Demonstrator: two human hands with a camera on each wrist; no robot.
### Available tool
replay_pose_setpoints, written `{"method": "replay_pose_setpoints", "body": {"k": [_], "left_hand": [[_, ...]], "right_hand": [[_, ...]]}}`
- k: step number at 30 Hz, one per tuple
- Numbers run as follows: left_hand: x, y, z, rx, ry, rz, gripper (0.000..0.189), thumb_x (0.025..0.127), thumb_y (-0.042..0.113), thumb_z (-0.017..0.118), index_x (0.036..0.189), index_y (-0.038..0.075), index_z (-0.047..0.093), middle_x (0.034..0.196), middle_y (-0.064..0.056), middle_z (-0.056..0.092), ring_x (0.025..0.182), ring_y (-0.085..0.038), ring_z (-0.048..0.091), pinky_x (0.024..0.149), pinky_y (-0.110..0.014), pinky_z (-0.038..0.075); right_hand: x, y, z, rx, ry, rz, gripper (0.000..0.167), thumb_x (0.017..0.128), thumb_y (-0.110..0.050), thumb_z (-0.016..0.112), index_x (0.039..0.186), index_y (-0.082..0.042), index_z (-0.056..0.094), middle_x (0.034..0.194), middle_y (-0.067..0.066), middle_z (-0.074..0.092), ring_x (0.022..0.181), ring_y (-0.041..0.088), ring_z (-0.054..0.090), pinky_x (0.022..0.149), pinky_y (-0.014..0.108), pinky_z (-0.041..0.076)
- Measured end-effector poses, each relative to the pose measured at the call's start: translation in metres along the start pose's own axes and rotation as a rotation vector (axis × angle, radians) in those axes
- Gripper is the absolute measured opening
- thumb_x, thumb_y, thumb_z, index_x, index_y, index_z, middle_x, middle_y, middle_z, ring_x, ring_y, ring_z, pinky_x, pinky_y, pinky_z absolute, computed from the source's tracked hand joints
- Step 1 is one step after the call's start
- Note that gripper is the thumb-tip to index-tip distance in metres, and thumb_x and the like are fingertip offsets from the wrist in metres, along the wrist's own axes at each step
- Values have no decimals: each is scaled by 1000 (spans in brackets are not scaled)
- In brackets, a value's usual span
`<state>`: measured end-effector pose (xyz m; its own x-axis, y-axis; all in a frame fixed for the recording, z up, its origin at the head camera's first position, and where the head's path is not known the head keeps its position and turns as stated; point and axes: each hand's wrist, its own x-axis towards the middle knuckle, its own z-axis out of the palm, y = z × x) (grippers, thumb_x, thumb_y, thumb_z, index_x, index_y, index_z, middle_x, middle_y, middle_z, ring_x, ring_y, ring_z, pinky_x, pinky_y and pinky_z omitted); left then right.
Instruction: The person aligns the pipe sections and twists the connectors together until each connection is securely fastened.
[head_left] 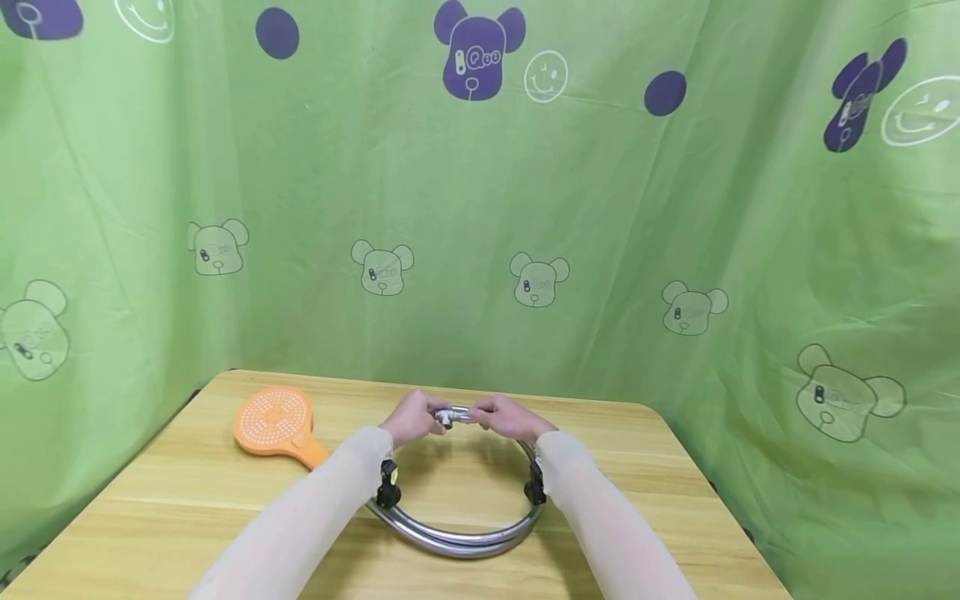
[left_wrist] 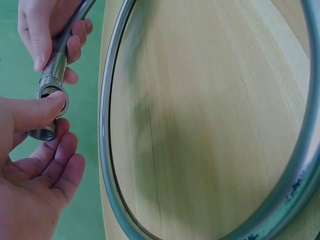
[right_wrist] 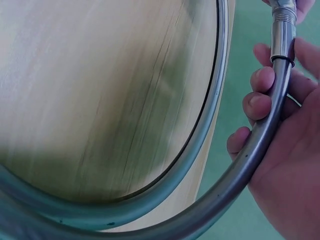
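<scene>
Above the far part of the wooden table, my left hand [head_left: 414,418] pinches a small shiny metal pipe fitting [left_wrist: 42,133] with threaded openings, thumb over its side. My right hand [head_left: 512,417] curls its fingers round the end of a silver shower hose [right_wrist: 262,132], just at its smooth metal end nut [right_wrist: 283,40]. In the left wrist view the nut meets the fitting in line, with some screw thread showing between them. The rest of the hose hangs in a looped coil beneath both forearms. An orange shower head [head_left: 273,419] lies near my left forearm, its handle end hidden behind the sleeve.
The light wooden table [head_left: 172,500] has rounded far corners. A green patterned curtain [head_left: 465,183] surrounds it at the back and sides. Black wrist cameras sit under both wrists, close to the hose loops.
</scene>
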<state>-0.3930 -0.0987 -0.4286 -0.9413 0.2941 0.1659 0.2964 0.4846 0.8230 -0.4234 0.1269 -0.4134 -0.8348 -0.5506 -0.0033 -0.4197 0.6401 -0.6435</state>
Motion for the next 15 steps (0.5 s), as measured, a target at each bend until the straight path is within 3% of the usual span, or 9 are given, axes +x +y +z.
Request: {"method": "replay_pose_setpoints", "body": {"k": [4,7,15], "left_hand": [[0,-1,1,-12,-11,-12,47,77,-7,76,122,5,72,107,-10,76,87,-16,64,83,-33,54],[-1,1,0,-20,-16,-16,48,78,-7,75,124,4,70,108,-11,76,87,-17,66,85,-35,56],[-1,2,1,1,-11,0,47,77,-7,75,123,4,71,105,-10,76,85,-17,63,80,-32,53]], "right_hand": [[-1,0,2,58,8,2,24,97,-31,64,111,-11,64,88,7,58,77,16,48,66,29,41],[-2,1,2,79,6,-9,24,95,-25,67,112,-10,59,83,2,55,74,16,47,64,29,40],[0,5,-2,-1,-14,-28,19,102,-30,58,106,-15,69,86,3,57,72,14,45,63,28,40]]}}
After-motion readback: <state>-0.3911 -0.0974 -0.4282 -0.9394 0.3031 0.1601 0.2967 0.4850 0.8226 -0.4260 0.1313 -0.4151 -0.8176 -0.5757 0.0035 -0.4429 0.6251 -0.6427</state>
